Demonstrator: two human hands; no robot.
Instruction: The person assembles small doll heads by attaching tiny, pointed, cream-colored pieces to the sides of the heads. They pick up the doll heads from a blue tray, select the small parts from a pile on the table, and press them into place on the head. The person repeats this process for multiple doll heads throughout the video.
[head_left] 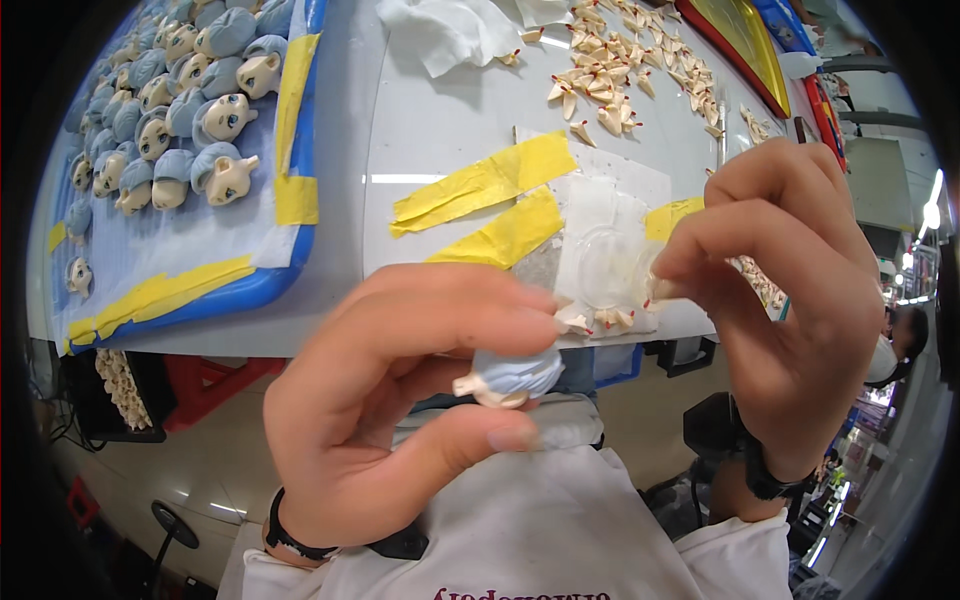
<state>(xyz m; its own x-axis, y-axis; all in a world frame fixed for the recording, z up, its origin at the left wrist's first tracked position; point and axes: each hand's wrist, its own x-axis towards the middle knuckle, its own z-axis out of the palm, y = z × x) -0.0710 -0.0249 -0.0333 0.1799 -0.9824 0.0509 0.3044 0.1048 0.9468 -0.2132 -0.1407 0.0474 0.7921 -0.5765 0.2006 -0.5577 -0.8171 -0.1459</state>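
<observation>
My left hand [400,390] is closed round a small doll head [515,378] with wavy pale blue hair, gripping it between thumb and fingers. A cream-coloured stub sticks out at the head's left side. To the right, my right hand [780,270] is pinched at the fingertips beside a clear round dish [607,268] on a white pad. A speck of red shows at those fingertips, but what they hold is too small to make out. Small cream pieces with red tips [612,318] lie at the pad's near edge, just beyond the doll head.
A blue tray [305,215] at left holds many blue-haired doll heads [228,118]. Yellow tape strips [490,180] cross the table. Loose red-tipped cream pieces [600,85] are scattered at the back, next to a white cloth [450,35] and a yellow-and-red tray [745,45].
</observation>
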